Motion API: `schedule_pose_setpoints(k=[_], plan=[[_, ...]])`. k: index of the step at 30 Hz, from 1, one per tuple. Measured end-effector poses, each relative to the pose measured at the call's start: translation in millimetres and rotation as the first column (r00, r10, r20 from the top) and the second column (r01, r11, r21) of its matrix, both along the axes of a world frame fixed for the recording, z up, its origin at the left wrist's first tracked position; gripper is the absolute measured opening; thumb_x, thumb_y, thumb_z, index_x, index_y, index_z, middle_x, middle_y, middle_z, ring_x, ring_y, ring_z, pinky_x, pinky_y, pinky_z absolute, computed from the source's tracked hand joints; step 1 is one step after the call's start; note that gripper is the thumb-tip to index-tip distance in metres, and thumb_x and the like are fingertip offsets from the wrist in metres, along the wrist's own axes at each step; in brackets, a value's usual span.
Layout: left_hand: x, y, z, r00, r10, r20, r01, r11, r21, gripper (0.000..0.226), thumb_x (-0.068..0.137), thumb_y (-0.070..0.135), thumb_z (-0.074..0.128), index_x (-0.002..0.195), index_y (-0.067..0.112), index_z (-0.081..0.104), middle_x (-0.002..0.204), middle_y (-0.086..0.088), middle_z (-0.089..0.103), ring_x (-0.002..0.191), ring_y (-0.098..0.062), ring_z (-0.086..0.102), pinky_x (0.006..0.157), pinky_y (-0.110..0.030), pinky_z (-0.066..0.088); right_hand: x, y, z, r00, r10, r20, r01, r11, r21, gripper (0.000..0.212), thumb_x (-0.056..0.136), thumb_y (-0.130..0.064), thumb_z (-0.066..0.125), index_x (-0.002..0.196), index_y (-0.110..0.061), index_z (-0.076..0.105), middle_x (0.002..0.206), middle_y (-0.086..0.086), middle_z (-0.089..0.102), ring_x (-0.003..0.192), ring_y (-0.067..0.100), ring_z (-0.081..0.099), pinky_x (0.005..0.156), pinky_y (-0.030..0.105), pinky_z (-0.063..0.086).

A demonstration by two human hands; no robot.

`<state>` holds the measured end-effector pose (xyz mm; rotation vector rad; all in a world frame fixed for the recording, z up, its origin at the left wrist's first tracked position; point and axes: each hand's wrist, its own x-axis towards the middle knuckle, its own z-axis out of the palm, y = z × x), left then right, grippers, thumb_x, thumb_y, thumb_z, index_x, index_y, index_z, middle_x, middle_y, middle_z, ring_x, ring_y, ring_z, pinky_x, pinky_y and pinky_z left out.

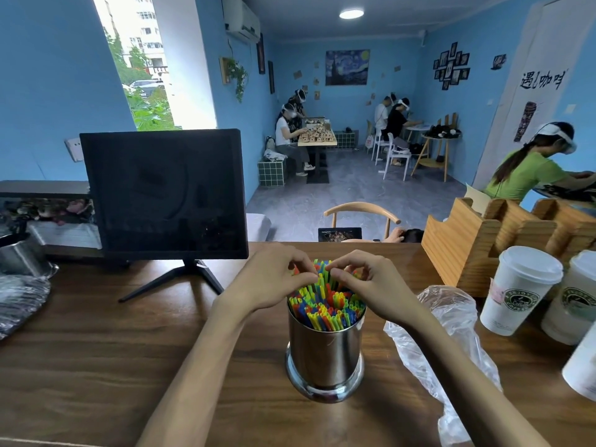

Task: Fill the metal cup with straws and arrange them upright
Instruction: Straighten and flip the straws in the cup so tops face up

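Blue walls [48, 91] enclose the room, with a grey floor [354, 188] beyond the wooden bench [96, 350]. A round ceiling light [351, 13] glows overhead. A tall window [138, 66] opens far off to the left, an air conditioner [241, 22] mounted beside it. A starry painting [347, 67] hangs on the back wall, white chairs [392, 156] below to the right.

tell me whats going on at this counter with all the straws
A person is sorting colourful straws packed into a metal cup on a wooden counter. The left hand and right hand both hover over the cup, fingertips pinching the taller straw tips near the middle. The cup is already full and most straws stand upright. An empty-looking clear plastic bag lies to the right, beside lidded paper coffee cups. A dark monitor stands to the left.
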<state>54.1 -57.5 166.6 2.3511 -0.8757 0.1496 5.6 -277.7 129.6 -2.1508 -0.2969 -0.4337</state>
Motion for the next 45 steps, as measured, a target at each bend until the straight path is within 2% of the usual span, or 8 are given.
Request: schedule_pose_setpoints(k=[4,10,15,21,27,34,42,45], plan=[[-9.5,-6.4,8.4,0.995,0.093,0.03,-0.082,0.964,-0.254,0.003,0.095,0.034,0.067,0.094,0.033,0.07,0.092,0.018,0.069,0.089,0.001,0.062,0.072,-0.013,0.045,-2.4,1.7,0.6,1.0,-0.012,0.018,0.012,1.0,0.002,0.009,0.093,-0.028,0.071,0.098,-0.03,0.078,0.094,-0.015,0.069,0.09,0.004,0.064,0.07,0.015,0.048],[-44.8,-4.9,57.0,0.998,-0.043,0.047,0.063,0.573,-0.817,0.006,0.098,0.018,0.062,0.101,0.016,0.067,0.093,-0.006,0.077,0.062,-0.007,0.061,0.051,-0.02,0.047,-23.9,18.1,20.0,0.987,-0.085,0.133,0.063,0.985,0.161,0.027,0.092,-0.045,0.066,0.078,-0.024,0.075,0.074,-0.01,0.067,0.072,0.009,0.061,0.066,0.023,0.046],[-67.1,-7.8,63.2,0.945,-0.324,0.031,0.205,0.518,-0.83,0.013,0.09,0.019,0.069,0.098,0.01,0.069,0.096,-0.011,0.077,0.078,-0.025,0.074,0.068,-0.03,0.059,-39.4,31.6,56.1,0.937,0.268,-0.225,-0.135,0.871,0.473,0.054,0.104,-0.046,0.04,0.105,-0.005,0.075,0.069,0.014,0.071,0.049,0.019,0.058,0.044,0.02,0.036],[-68.8,-5.9,52.8,0.833,-0.549,-0.072,0.295,0.55,-0.781,0.012,0.076,0.01,0.074,0.087,0.016,0.076,0.094,-0.008,0.076,0.095,-0.023,0.074,0.084,-0.029,0.056,-22.8,28.4,65.3,0.899,0.39,-0.199,0.021,0.415,0.91,0.041,0.085,-0.027,0.065,0.118,-0.003,0.065,0.086,0.004,0.076,0.055,0.008,0.068,0.048,0.014,0.051],[-64.1,-9.2,55.1,0.906,-0.418,-0.058,0.146,0.439,-0.887,0.01,0.077,0.019,0.068,0.082,0.023,0.076,0.093,-0.011,0.076,0.085,-0.03,0.075,0.077,-0.031,0.061,-10.0,19.0,51.3,0.899,0.335,-0.282,0.157,0.355,0.921,0.04,0.083,-0.025,0.073,0.115,-0.005,0.062,0.099,0.007,0.074,0.059,0.009,0.065,0.043,0.014,0.046],[-63.2,-9.0,46.7,0.894,-0.442,-0.074,0.157,0.463,-0.872,0.011,0.078,0.019,0.07,0.086,0.019,0.078,0.097,-0.013,0.077,0.087,-0.03,0.075,0.078,-0.031,0.06,-8.6,18.5,45.9,0.907,0.304,-0.291,0.243,0.187,0.952,0.021,0.089,-0.013,0.072,0.106,-0.003,0.066,0.084,0.009,0.075,0.064,0.01,0.073,0.047,0.014,0.053],[-61.8,-5.8,47.4,0.852,-0.521,-0.061,0.159,0.368,-0.916,0.029,0.077,0.044,0.082,0.093,0.02,0.079,0.101,-0.009,0.077,0.087,-0.022,0.075,0.076,-0.029,0.061,-7.5,14.5,41.8,0.895,0.257,-0.364,0.246,0.395,0.885,0.039,0.087,-0.023,0.072,0.118,-0.003,0.059,0.089,0.008,0.076,0.05,0.01,0.062,0.034,0.013,0.034],[-60.7,-3.6,56.0,0.881,-0.471,-0.046,0.122,0.32,-0.94,0.022,0.078,0.041,0.082,0.089,0.023,0.078,0.096,-0.007,0.077,0.079,-0.018,0.075,0.07,-0.026,0.06,-6.0,5.3,40.7,0.899,0.193,-0.393,0.165,0.681,0.714,0.031,0.094,-0.034,0.067,0.107,-0.007,0.061,0.075,0.004,0.069,0.045,0.007,0.048,0.037,0.015,0.028]])
